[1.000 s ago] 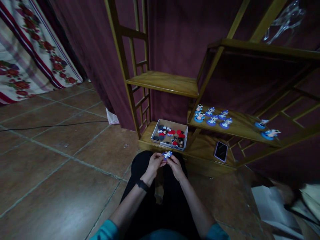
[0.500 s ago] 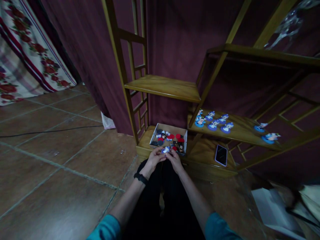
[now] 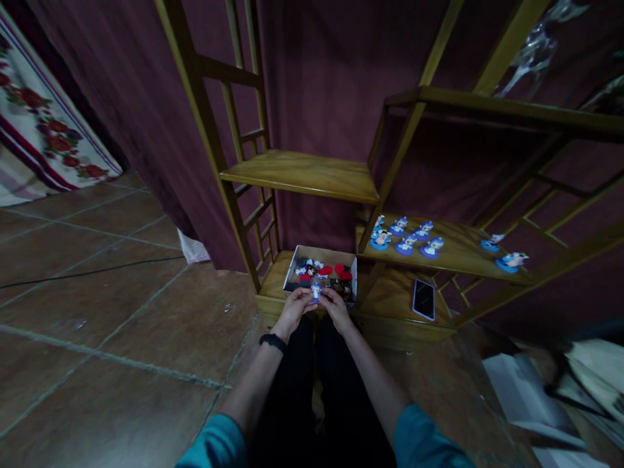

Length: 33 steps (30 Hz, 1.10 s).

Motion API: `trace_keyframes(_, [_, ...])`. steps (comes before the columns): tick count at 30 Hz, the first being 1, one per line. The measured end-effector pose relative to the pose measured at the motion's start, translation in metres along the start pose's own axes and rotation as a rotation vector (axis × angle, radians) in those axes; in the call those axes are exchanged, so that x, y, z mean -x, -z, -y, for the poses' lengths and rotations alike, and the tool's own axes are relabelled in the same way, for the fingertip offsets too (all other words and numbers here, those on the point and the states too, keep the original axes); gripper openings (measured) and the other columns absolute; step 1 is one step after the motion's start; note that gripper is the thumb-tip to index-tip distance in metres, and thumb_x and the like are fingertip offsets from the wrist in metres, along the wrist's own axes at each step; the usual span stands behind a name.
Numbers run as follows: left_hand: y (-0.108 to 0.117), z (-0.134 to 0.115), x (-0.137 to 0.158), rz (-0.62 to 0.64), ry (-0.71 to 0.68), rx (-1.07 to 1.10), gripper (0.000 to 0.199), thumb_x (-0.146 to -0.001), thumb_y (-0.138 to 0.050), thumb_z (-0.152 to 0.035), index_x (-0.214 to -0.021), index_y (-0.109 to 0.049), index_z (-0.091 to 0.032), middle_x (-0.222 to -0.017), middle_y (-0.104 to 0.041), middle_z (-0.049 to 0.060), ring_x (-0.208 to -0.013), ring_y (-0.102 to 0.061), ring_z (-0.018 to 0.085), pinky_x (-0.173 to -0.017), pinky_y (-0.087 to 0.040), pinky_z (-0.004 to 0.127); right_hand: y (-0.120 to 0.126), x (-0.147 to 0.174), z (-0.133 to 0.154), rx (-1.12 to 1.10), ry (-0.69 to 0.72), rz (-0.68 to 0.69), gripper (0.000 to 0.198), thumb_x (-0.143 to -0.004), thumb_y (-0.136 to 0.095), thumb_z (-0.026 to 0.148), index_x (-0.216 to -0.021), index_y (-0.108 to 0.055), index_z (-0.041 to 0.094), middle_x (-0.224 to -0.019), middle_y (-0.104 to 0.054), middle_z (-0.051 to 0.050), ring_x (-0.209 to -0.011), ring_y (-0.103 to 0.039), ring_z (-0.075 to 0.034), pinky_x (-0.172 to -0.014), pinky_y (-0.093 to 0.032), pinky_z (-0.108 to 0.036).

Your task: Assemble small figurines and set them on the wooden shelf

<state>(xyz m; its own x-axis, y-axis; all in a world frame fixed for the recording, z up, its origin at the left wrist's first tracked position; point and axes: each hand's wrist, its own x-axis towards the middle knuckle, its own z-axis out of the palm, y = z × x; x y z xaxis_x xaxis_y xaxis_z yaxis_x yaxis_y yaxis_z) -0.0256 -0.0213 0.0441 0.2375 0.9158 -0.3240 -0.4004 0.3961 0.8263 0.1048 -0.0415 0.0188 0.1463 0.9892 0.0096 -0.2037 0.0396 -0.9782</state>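
Note:
A small white and purple figurine [image 3: 316, 291] is held upright between my two hands, just in front of an open cardboard box. My left hand [image 3: 295, 308] pinches it from the left, and a black band circles that wrist. From the right, the fingers of my right hand [image 3: 336, 308] close on the same figurine. Inside the box [image 3: 354, 276] lie several figurines and red and dark round pieces, some overlapping. Similar purple-based figurines [image 3: 431, 247] stand on the shelf to the right, beside blue-based ones [image 3: 380, 239].
The wooden shelf unit [image 3: 302, 174] rises before me, with a board above the box. A phone [image 3: 424, 300] lies on the lower right board. Further blue-based figurines [image 3: 511, 261] stand at the shelf's right end. A white box [image 3: 529, 396] is on the floor at right.
The figurine has been turned from tilted to upright between my fingers. My view has shifted slightly to the right, and both hands still hold the figurine.

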Motion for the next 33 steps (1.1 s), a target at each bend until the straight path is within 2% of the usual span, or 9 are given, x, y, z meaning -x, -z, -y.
trace_keyframes(6, [-0.003, 0.006, -0.006, -0.03, 0.004, 0.018, 0.021, -0.062, -0.075, -0.016, -0.074, -0.057, -0.013, -0.068, -0.065, 0.002, -0.06, -0.063, 0.011, -0.062, -0.055, 0.025, 0.009, 0.003, 0.0, 0.018, -0.018, 0.018, 0.037, -0.061, -0.07, 0.035, -0.095, -0.065, 0.023, -0.097, -0.067, -0.001, -0.092, -0.06, -0.02, -0.088, -0.043, -0.037])
trace_keyframes(19, [-0.003, 0.005, -0.004, -0.032, 0.002, -0.012, 0.017, -0.066, -0.072, -0.015, -0.074, -0.057, -0.012, -0.069, -0.064, 0.004, -0.062, -0.064, 0.012, -0.066, -0.055, 0.027, 0.013, 0.003, -0.002, 0.029, 0.03, 0.031, 0.032, -0.063, -0.069, 0.04, -0.091, -0.067, 0.024, -0.097, -0.067, -0.002, -0.094, -0.06, -0.021, -0.09, -0.043, -0.039])
trace_keyframes(25, [-0.008, 0.007, -0.004, -0.048, -0.027, -0.037, 0.013, -0.069, -0.07, -0.014, -0.074, -0.058, -0.012, -0.068, -0.064, 0.004, -0.061, -0.064, 0.012, -0.065, -0.055, 0.025, 0.017, 0.002, -0.006, 0.048, 0.015, -0.007, 0.031, -0.065, -0.067, 0.039, -0.092, -0.067, 0.024, -0.096, -0.067, -0.002, -0.091, -0.061, -0.021, -0.088, -0.045, -0.039])
trace_keyframes(33, [-0.009, 0.011, -0.006, -0.018, -0.095, -0.068, 0.017, -0.067, -0.071, -0.02, -0.076, -0.06, -0.012, -0.067, -0.063, 0.002, -0.062, -0.062, 0.01, -0.065, -0.054, 0.022, 0.019, 0.002, -0.008, 0.012, 0.009, 0.037, 0.035, -0.063, -0.069, 0.037, -0.095, -0.065, 0.024, -0.095, -0.068, -0.001, -0.089, -0.062, -0.02, -0.086, -0.046, -0.038])
